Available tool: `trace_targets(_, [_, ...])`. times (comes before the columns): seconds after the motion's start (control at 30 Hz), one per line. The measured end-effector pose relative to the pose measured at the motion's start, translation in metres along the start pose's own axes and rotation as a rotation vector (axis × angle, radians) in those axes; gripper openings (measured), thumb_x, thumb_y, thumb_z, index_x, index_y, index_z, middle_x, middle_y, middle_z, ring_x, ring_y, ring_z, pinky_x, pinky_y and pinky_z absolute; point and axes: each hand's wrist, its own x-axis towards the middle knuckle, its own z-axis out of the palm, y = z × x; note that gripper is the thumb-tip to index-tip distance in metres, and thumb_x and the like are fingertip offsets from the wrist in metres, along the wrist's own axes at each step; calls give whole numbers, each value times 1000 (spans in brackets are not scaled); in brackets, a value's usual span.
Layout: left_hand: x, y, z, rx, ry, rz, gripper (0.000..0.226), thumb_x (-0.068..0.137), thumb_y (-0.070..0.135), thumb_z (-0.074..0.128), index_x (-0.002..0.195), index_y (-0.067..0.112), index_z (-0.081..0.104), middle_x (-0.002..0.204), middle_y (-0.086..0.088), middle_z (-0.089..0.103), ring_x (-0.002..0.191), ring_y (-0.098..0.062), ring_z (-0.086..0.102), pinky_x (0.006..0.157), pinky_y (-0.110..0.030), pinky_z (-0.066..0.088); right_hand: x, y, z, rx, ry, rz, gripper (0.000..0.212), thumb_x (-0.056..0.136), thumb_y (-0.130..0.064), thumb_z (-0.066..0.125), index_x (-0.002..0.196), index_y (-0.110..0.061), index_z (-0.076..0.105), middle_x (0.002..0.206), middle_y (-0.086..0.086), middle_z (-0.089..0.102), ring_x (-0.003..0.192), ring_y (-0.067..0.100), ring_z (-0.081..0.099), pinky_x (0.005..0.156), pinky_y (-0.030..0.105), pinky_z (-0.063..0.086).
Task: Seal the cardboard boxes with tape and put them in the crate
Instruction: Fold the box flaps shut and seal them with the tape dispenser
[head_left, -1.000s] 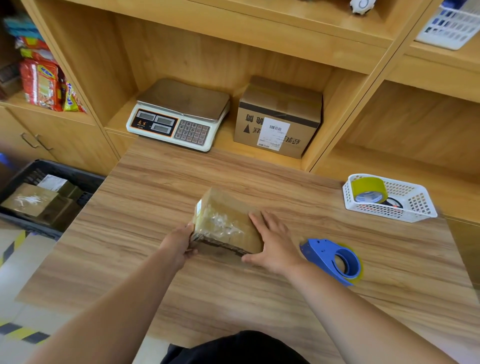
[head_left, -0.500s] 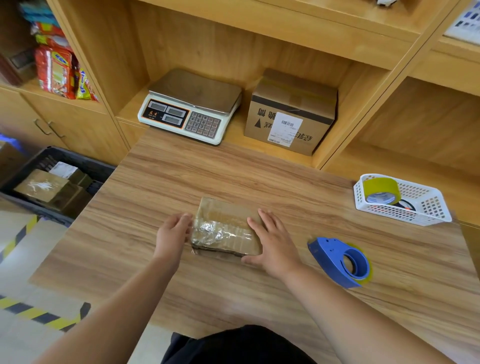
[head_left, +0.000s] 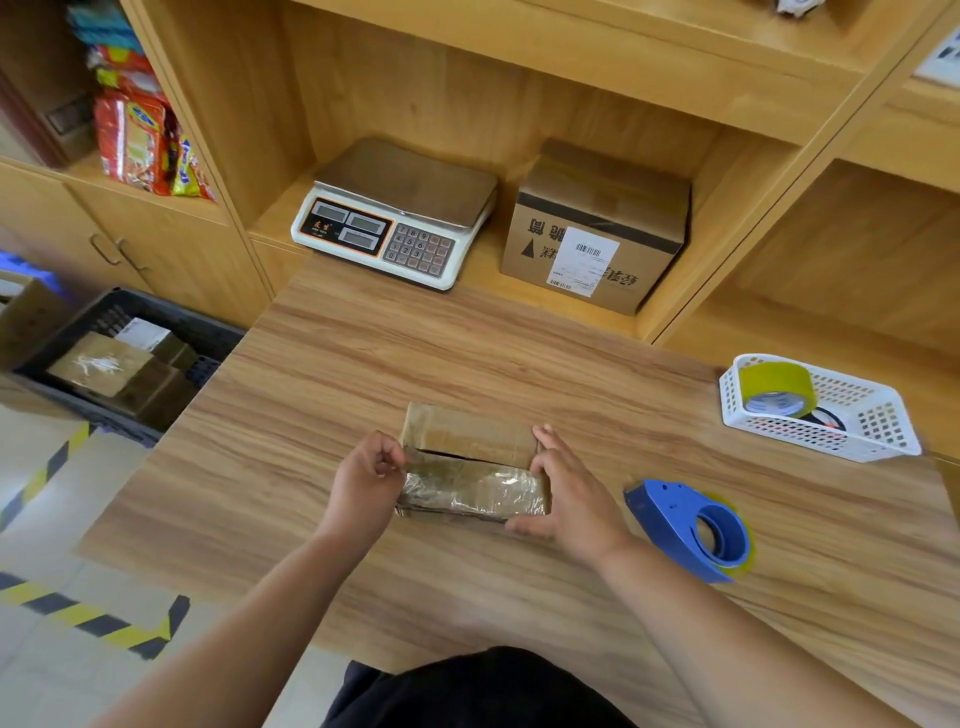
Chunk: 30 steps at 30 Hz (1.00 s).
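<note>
Keypad digits show on the scale (head_left: 395, 213) — the shelf box (head_left: 597, 197) bears an unreadable barcode label (head_left: 584, 260).

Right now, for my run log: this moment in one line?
small cardboard box: on table | left hand: pinches left end | right hand: presses right end | tape dispenser: untouched
</note>
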Motion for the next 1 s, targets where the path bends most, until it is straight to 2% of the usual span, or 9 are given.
trace_targets(0.1, [-1, 2, 4, 81, 32, 17, 31, 79, -12, 48, 77, 20, 49, 72, 5, 48, 66, -13, 44, 57, -22, 37, -1, 0, -2, 34, 1, 17, 64, 65, -57, 76, 101, -20, 38, 159, -10, 2, 140, -5, 0, 105, 15, 19])
trace_targets(0.17, [-2, 1, 6, 255, 54, 95, 34, 78, -8, 53, 94, 22, 55, 91, 5, 53, 88, -18, 51, 74, -29, 42, -1, 2, -3, 47, 0, 25, 81, 65, -57, 76, 125, -18, 38, 157, -16, -7, 137, -6, 3, 107, 19, 22])
trace_targets(0.23, [-1, 0, 10, 484, 55, 216, 52, 74, -8, 53, 121, 15, 55, 116, 0, 52, 109, -22, 43, 94, -32, 36, -1, 5, -3, 40, -21, 41, 111, 65, -57, 76, 150, -19, 15, 154, -20, -15, 135, -10, -3, 110, 15, 15])
trace_targets(0.3, [-1, 2, 14, 667, 39, 378, 63, 69, -3, 56, 129, 15, 53, 128, -3, 52, 114, -23, 40, 97, -36, 34, -1, 7, -3, 8, -29, 27, 121, 67, -56, 76, 153, -21, -1, 152, -21, -18, 136, -9, -9, 112, 12, 4])
trace_targets(0.4, [-3, 0, 19, 899, -113, 606, 59, 69, 32, 61, 127, 23, 56, 130, 1, 56, 122, -22, 45, 102, -39, 34, 1, 7, -3, -74, -26, 9, 125, 68, -59, 74, 151, -19, -12, 149, -15, -23, 137, -3, -19, 109, 11, -12])
trace_targets(0.47, [-2, -4, 23, 1040, -239, 637, 75, 68, 51, 63, 135, 22, 50, 138, 3, 51, 133, -19, 39, 114, -40, 17, 2, 8, -3, -67, -35, 27, 129, 68, -59, 74, 150, -19, -17, 152, -13, -23, 139, 0, -20, 111, 15, -11])
trace_targets(0.63, [2, -3, 26, 1237, -225, 716, 88, 45, 50, 88, 122, 14, 63, 123, 1, 64, 122, -21, 55, 109, -47, 17, 0, 14, -8, 63, -112, 90, 132, 65, -55, 79, 148, -33, -21, 155, -20, -18, 143, 1, -9, 112, 19, 0])
trace_targets(0.8, [6, -15, 24, 1222, -175, 774, 86, 60, 41, 86, 134, 12, 53, 138, -2, 53, 129, -19, 47, 111, -45, 10, -1, 20, -10, 133, -125, 158, 134, 64, -51, 82, 147, -37, -22, 157, -17, -14, 145, 4, -4, 115, 22, 7])
trace_targets(1.0, [14, -18, 24, 1204, -162, 813, 75, 65, 38, 82, 131, 12, 56, 136, -3, 56, 123, -23, 55, 102, -48, 25, 7, 19, -5, 346, -190, 294, 132, 64, -38, 86, 146, -43, -18, 159, -14, 2, 146, 10, 11, 117, 34, 24])
